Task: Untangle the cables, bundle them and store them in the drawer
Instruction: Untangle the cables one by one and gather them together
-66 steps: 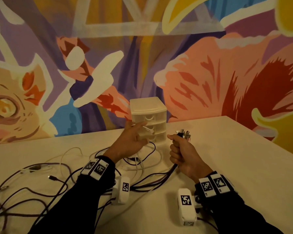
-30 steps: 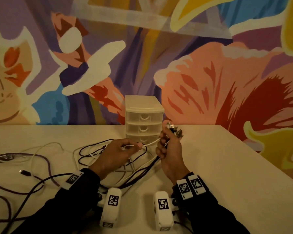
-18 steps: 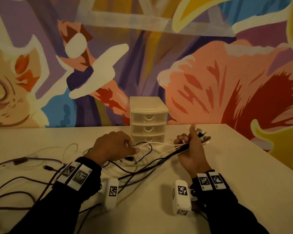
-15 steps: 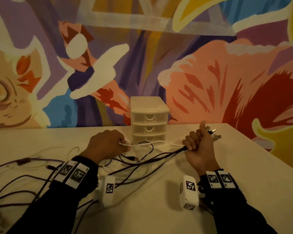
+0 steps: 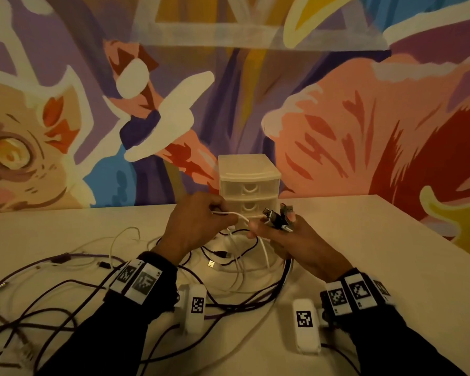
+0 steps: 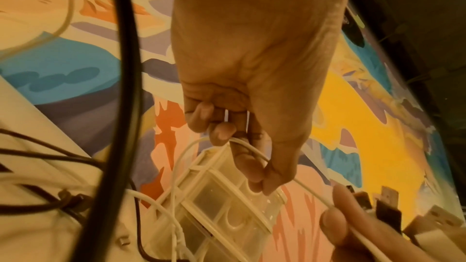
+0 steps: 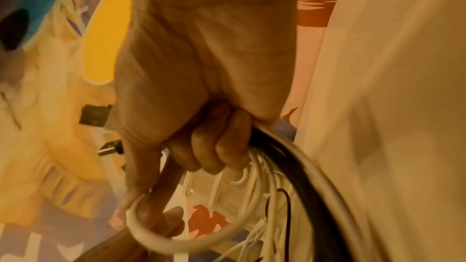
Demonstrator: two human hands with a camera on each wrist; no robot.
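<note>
My right hand (image 5: 272, 234) grips a bunch of cables, their USB plug ends (image 5: 278, 217) sticking up above the fist; in the right wrist view the right hand (image 7: 209, 146) is curled round white and dark cables (image 7: 290, 168). My left hand (image 5: 223, 217) pinches a white cable (image 5: 239, 215) that runs across to the right hand; the left wrist view shows the left hand (image 6: 252, 166) holding that white cable (image 6: 254, 148). A small cream three-drawer unit (image 5: 248, 183) stands just behind both hands, drawers closed. Loose dark and white cables (image 5: 65, 289) sprawl over the table to the left.
The pale table (image 5: 391, 267) runs to a painted mural wall behind the drawer unit. Its right edge slants across the right of the head view. White tagged camera pods (image 5: 305, 327) hang under both wrists. Loose plugs (image 5: 210, 264) lie between my arms.
My hands have come together in front of the drawer unit: the right hand moved left with its bunch of plugs, and the left hand lifted the white cable up to it.
</note>
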